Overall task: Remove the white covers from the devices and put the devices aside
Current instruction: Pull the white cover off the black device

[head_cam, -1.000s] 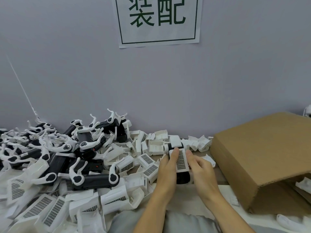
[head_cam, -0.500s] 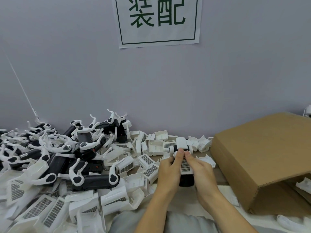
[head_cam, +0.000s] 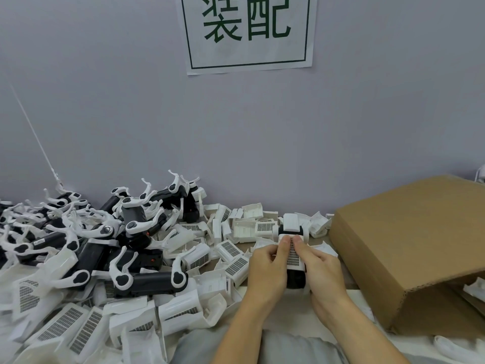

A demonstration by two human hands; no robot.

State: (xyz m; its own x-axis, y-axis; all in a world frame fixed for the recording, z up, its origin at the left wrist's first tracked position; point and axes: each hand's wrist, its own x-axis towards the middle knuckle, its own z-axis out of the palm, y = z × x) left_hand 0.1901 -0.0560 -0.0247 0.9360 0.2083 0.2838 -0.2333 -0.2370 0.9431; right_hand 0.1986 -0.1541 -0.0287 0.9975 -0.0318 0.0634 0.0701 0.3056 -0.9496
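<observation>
A black device [head_cam: 295, 278] with a white grilled cover [head_cam: 293, 254] on top is held upright over the table between both hands. My left hand [head_cam: 267, 269] grips its left side, thumb on the cover's top edge. My right hand [head_cam: 321, 269] grips the right side, thumb beside the other thumb. The device's white far end [head_cam: 291, 223] sticks out past my thumbs. A heap of black devices with white arms [head_cam: 110, 237] lies at the left. Several loose white covers [head_cam: 231, 248] are scattered around it.
A cardboard box [head_cam: 409, 248] lies on its side at the right, its open flap toward me, with white parts [head_cam: 475, 290] inside. The wall with a paper sign [head_cam: 248, 32] stands close behind the table. More loose covers [head_cam: 78, 327] fill the near left.
Both hands have shifted right with the device. My thumbs moved together onto the cover's top edge, and the device's white far end now shows beyond them.
</observation>
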